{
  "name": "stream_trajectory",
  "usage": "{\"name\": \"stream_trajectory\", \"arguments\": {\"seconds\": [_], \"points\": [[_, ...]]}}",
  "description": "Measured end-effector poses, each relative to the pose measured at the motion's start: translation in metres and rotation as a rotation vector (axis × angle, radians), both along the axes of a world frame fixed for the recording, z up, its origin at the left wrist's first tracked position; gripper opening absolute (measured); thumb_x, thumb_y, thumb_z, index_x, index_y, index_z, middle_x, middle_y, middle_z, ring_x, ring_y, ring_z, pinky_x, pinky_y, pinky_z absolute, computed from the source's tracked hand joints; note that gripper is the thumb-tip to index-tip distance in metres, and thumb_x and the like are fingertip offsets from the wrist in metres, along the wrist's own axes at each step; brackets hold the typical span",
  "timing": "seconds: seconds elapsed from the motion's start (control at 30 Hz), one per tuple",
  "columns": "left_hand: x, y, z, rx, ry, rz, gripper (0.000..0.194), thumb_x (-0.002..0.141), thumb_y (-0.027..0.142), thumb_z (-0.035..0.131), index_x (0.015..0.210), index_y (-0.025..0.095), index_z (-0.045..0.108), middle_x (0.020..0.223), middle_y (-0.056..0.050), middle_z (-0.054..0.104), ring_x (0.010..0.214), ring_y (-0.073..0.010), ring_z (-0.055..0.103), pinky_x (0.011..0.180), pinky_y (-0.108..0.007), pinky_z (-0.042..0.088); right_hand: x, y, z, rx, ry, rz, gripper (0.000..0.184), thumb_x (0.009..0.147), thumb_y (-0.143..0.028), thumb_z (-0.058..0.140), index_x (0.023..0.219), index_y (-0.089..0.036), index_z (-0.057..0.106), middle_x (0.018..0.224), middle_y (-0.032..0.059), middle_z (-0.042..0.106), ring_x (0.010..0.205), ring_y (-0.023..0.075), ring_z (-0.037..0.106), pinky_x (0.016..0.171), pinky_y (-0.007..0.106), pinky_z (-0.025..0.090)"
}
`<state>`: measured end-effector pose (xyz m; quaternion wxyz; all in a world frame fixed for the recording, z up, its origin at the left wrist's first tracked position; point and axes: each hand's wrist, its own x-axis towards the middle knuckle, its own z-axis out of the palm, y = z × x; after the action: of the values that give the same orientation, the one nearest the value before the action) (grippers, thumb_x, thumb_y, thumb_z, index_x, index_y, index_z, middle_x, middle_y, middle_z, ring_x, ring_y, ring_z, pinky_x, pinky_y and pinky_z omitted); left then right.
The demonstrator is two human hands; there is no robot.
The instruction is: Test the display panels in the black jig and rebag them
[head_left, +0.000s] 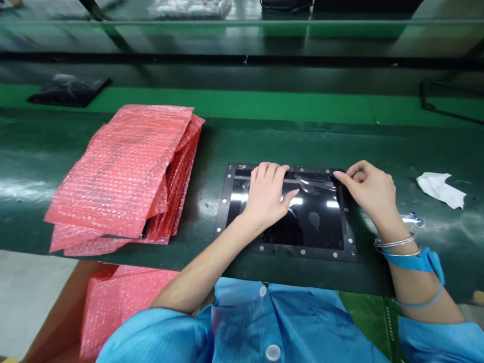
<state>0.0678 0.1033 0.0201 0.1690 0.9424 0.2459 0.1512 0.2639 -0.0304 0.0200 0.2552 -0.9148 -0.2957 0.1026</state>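
A black framed screen panel point(302, 237) with silver screws round its border lies flat on the dark green bench in front of me. A clear protective film point(313, 184) is partly lifted along its far edge. My left hand point(266, 194) lies flat on the glass with fingers stretched out, pressing near the upper left. At the panel's upper right corner my right hand point(368, 189) pinches the film's edge between thumb and fingers. Silver bangles and a blue wrist strap point(419, 257) sit on my right wrist.
A stack of pink bubble-wrap bags point(128, 171) lies to the left of the panel. More pink bags fill a box point(113, 302) below the bench edge. A crumpled white wipe point(440, 189) rests at the right. A bagged dark object point(68, 89) sits on the far green belt.
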Motion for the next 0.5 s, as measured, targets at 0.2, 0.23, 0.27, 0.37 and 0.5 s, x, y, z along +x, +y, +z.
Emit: {"name": "stream_trajectory", "arguments": {"seconds": [0.2,0.23,0.27,0.37,0.5], "points": [[-0.016,-0.001,0.020,-0.005,-0.281,-0.002,0.031,0.096,0.038,0.052,0.121,0.020,0.057,0.117,-0.010,0.067,0.116,-0.0274,0.053,0.103,-0.044,0.038,-0.014,-0.007,-0.007,0.513,0.493,0.165,0.058,0.078,-0.080,0.061,0.064,-0.025,0.050,0.065,0.0033,0.053,0.065,0.0262,0.053,0.059,0.036,0.044],[-0.022,0.004,0.023,-0.009,-0.302,-0.023,0.029,0.097,0.036,0.050,0.120,0.021,0.058,0.116,-0.010,0.068,0.114,-0.0265,0.054,0.103,-0.044,0.038,-0.017,-0.006,-0.008,0.582,0.574,0.148,0.059,0.075,-0.080,0.066,0.062,-0.025,0.049,0.066,0.0038,0.054,0.066,0.0264,0.054,0.058,0.036,0.046],[-0.028,0.010,0.025,-0.014,-0.328,-0.020,0.027,0.098,0.035,0.049,0.118,0.021,0.060,0.116,-0.009,0.069,0.114,-0.0257,0.056,0.104,-0.043,0.039,-0.021,-0.005,-0.009,0.640,0.631,0.111,0.060,0.072,-0.079,0.071,0.061,-0.025,0.049,0.067,0.0039,0.054,0.065,0.0262,0.054,0.056,0.035,0.047],[-0.047,0.034,0.026,-0.131,-0.475,0.172,0.027,0.095,0.036,0.053,0.114,0.020,0.064,0.113,-0.009,0.069,0.108,-0.0237,0.060,0.098,-0.039,0.043,-0.028,0.001,-0.009,0.756,0.693,-0.021,0.063,0.058,-0.079,0.082,0.057,-0.025,0.050,0.060,0.0029,0.050,0.057,0.0240,0.051,0.047,0.033,0.046],[-0.056,0.056,0.014,-0.793,-0.658,0.346,0.038,0.083,0.054,0.067,0.085,0.017,0.069,0.075,-0.002,0.065,0.073,-0.0172,0.059,0.070,-0.028,0.045,-0.032,0.002,-0.011,0.859,0.669,-0.088,0.060,0.059,-0.075,0.086,0.060,-0.024,0.054,0.058,0.0022,0.049,0.061,0.0269,0.056,0.050,0.035,0.053]]}}
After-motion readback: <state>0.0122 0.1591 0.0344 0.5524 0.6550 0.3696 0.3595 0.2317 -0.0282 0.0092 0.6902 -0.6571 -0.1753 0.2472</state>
